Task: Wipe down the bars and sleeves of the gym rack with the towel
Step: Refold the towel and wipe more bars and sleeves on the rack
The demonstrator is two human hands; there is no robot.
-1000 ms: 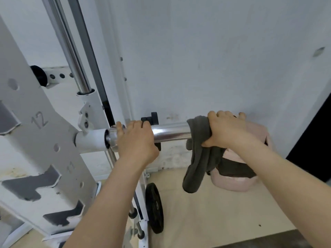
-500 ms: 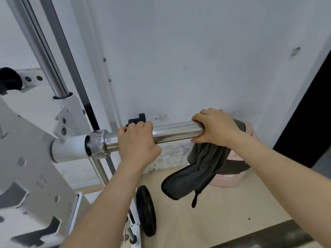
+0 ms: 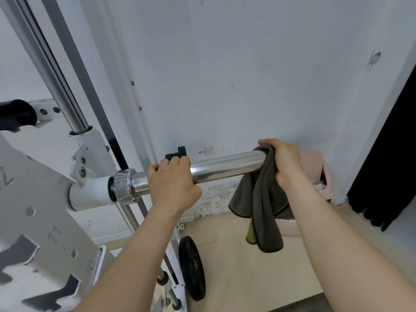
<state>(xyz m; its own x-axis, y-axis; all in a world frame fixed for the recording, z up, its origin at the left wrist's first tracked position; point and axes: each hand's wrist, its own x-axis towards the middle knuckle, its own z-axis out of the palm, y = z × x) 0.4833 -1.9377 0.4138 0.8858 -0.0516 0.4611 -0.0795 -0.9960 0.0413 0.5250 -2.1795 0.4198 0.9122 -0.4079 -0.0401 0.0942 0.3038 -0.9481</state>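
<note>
A chrome bar sleeve [image 3: 225, 166] sticks out to the right from the white gym rack [image 3: 45, 221]. My left hand [image 3: 173, 183] grips the sleeve near its chrome collar [image 3: 122, 186]. My right hand [image 3: 284, 159] holds a dark grey towel [image 3: 258, 206] wrapped over the sleeve's outer end, which the towel hides. The rest of the towel hangs down below the sleeve. A slanted chrome guide rod [image 3: 60, 86] runs up the rack at the upper left.
A black weight plate [image 3: 191, 266] stands on the floor under the sleeve. A pink container [image 3: 315, 163] sits behind my right hand by the white wall [image 3: 247, 75]. A dark opening [image 3: 387, 165] is at the right. A black padded handle [image 3: 15, 113] juts out at far left.
My right hand has slid the towel outward along the sleeve to its end, baring more chrome. The left hand keeps its grip. The view has shifted slightly.
</note>
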